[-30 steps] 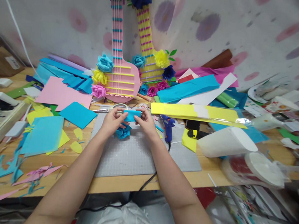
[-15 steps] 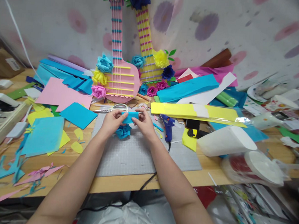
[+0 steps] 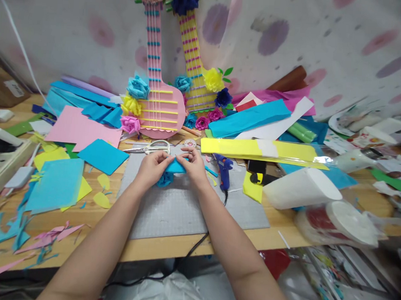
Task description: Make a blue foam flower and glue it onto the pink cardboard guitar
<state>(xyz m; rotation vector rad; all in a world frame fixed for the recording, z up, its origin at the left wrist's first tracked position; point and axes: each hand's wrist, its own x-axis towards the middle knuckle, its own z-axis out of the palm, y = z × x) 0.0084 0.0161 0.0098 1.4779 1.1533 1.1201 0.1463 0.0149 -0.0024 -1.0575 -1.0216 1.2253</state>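
Both hands meet over the far part of a grey cutting mat (image 3: pixel 183 212). My left hand (image 3: pixel 152 167) and my right hand (image 3: pixel 194 167) each pinch one end of a small blue paper piece (image 3: pixel 176 166), fingers closed on it. A blue paper flower (image 3: pixel 165 179) lies on the mat just under my left hand. Scissors (image 3: pixel 149 148) lie just beyond my hands. To the right of my right hand a blue glue gun (image 3: pixel 223 169) rests on the mat.
Two paper guitars, pink (image 3: pixel 157 106) and yellow (image 3: pixel 194 77), lean on the back wall with paper flowers. Coloured sheets and scraps cover the left side of the wooden table (image 3: pixel 81 215). A yellow folded sheet (image 3: pixel 261 149), a white cone (image 3: pixel 300 190) and wrapped rolls lie right.
My hands have lowered the blue paper piece slightly toward the mat, and it now looks folded into a flatter wedge. The view has shifted a little.
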